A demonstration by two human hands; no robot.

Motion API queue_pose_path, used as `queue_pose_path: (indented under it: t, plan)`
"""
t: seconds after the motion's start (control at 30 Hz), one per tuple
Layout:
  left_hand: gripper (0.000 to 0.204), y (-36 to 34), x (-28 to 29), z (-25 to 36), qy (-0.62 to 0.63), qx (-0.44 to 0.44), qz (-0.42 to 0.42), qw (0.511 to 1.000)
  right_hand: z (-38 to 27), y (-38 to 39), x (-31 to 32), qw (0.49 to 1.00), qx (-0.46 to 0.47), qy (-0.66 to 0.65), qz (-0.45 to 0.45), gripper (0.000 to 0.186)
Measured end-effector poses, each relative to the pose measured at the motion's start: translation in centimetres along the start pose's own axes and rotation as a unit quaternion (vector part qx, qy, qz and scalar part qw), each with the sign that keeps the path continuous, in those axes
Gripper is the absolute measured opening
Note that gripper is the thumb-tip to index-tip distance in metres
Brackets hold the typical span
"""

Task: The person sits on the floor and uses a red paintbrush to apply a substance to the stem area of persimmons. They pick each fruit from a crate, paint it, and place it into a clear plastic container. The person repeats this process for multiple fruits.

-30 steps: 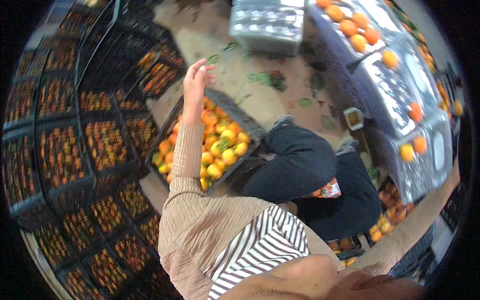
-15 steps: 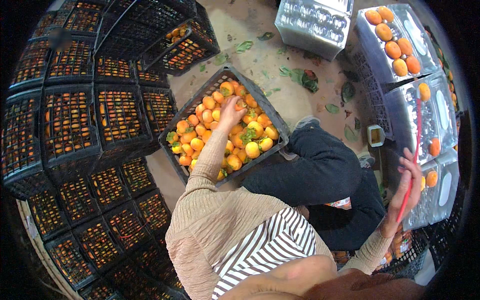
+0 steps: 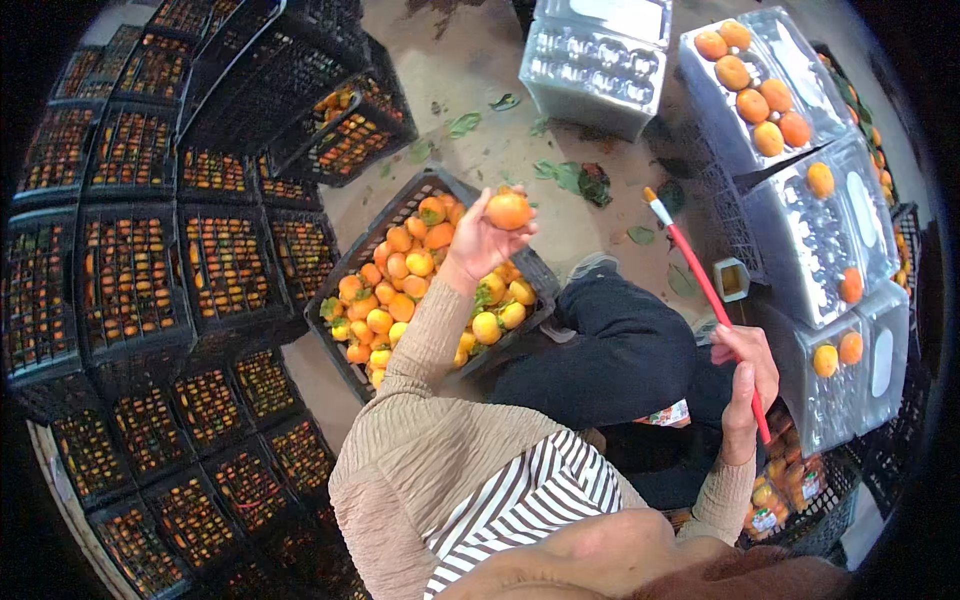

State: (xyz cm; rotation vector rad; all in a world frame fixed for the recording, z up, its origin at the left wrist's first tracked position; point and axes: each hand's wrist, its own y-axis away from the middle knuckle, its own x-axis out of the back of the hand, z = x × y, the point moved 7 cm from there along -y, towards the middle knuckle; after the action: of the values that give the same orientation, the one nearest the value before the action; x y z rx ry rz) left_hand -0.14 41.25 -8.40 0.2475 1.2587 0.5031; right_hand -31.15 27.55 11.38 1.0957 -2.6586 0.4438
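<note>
An orange persimmon [image 3: 508, 210] rests in the fingers of my left hand [image 3: 478, 245], raised above a black plastic crate [image 3: 552, 283]. Many more orange and yellow persimmons [image 3: 392, 282] fill that crate, some with green leafy caps. My right hand [image 3: 745, 375] is closed around the red handle of a paintbrush [image 3: 697, 270]. The brush slants up and away to the left, its tan bristles at the far end. Beyond the right hand stand stacked clear plastic trays [image 3: 815, 345], a few persimmons sitting in their cups.
Crates of persimmons [image 3: 135, 265] are stacked along the left. A small container with yellowish contents [image 3: 731, 279] stands on the floor by my shoes. Another stack of clear trays [image 3: 590, 75] is at the back, with leaves [image 3: 580, 180] scattered nearby. Packaged fruit [image 3: 785, 490] lies lower right.
My left hand has come up out of the crate with a persimmon. The right hand has moved left from the trays, swinging the brush tip leftward. The view has shifted slightly; another persimmon shows in the nearest tray.
</note>
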Motion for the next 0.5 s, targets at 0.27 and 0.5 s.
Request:
queue_pose_path:
  t: [0.27,0.5]
  plan:
    - [0.037,-6.1,-8.3,-7.9,-0.088,0.01,-0.142,0.986,-0.8,0.7,3.0,0.997,0.014,0.01,0.077,0.019]
    - [0.04,-8.0,-12.6,-12.7,-0.155,0.014,-0.193,0.969,-0.2,1.3,4.7,0.993,0.024,0.049,0.109,0.015]
